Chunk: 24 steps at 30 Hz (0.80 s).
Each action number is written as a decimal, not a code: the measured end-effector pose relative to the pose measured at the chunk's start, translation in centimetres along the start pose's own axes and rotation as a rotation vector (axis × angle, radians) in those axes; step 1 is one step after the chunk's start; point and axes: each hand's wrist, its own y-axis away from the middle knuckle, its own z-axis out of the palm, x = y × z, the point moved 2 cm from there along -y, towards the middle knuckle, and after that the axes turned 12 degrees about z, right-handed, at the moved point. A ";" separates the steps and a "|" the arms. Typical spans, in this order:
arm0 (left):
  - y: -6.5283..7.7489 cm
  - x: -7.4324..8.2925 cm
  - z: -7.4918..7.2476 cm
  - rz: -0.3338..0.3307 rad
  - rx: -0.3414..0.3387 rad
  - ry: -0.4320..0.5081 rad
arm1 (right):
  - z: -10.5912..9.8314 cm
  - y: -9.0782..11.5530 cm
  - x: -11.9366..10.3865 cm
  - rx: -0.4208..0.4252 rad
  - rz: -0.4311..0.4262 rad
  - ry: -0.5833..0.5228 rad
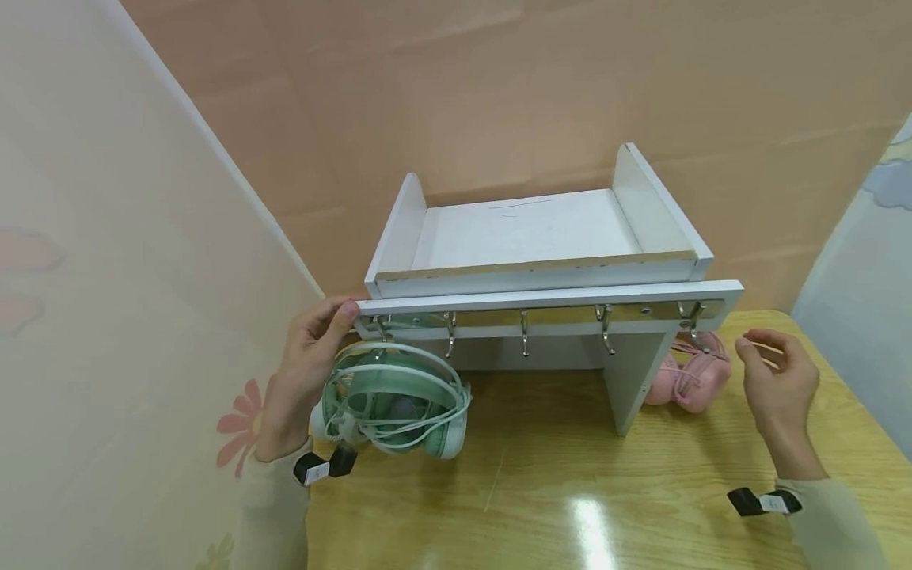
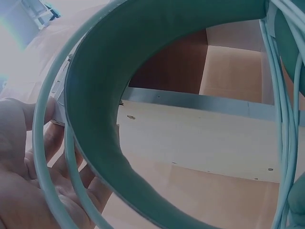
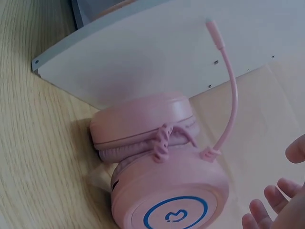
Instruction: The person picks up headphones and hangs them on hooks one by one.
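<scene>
My left hand pinches the left end of a white shelf rack's hook board, thumb at the front. Just below it, green headphones with pale cables looped round them hang from the leftmost hook; in the left wrist view their headband crosses in front of the hand. At the right end, pink headphones hang by the rightmost hook, partly behind the board. My right hand is beside them, fingers loosely bent and holding nothing. The right wrist view shows their ear cup and thin microphone boom.
Several metal hooks line the board's front. The rack's white side panel stands on the wooden table. Brown paper covers the surface behind, with a pale wall at the left and another at the right.
</scene>
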 end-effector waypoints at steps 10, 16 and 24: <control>-0.1 0.2 0.2 -0.011 -0.009 0.005 | -0.3 -2.0 1.4 -0.050 0.162 0.123; 0.0 0.0 0.1 -0.013 -0.013 0.003 | 0.1 -3.5 3.1 -0.167 0.253 0.229; -0.1 0.0 0.1 -0.015 -0.004 -0.007 | 0.9 -4.9 4.2 -0.405 0.337 0.338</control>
